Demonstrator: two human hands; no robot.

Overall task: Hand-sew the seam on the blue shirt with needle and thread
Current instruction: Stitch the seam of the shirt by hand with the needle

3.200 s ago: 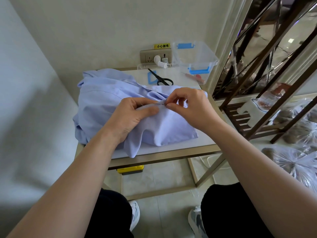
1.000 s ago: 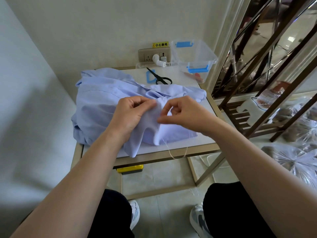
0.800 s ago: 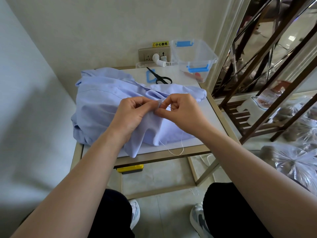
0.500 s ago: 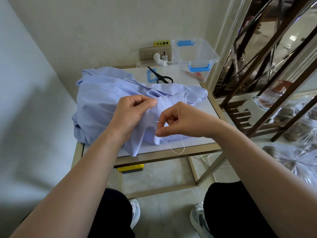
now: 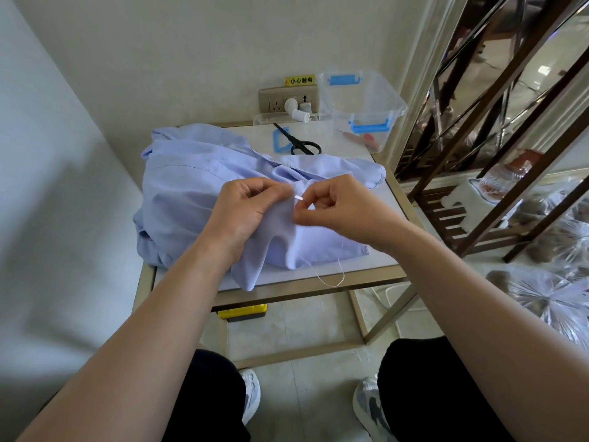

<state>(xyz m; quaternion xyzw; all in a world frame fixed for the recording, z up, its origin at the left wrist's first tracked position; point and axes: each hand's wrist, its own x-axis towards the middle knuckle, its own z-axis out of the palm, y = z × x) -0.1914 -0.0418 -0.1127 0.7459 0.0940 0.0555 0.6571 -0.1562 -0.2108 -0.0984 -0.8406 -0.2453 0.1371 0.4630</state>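
Mid-stitch, I judge: my left hand (image 5: 247,212) pinches a raised fold of the blue shirt (image 5: 188,193), heaped on the left side of the bench (image 5: 382,257) and spilling over its front edge, while my right hand (image 5: 341,208) has its grip closed on the needle (image 5: 298,197) at that fold. The thread (image 5: 331,281) hangs slack past the front edge; next I must push through and draw it taut

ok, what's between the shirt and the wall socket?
Black scissors across a blue frame, on tabletop between shirt and socket; head view.

Needle (image 5: 298,197) mere glint, length unclear; thread (image 5: 331,283) upper run lost against shirt (image 5: 191,193).
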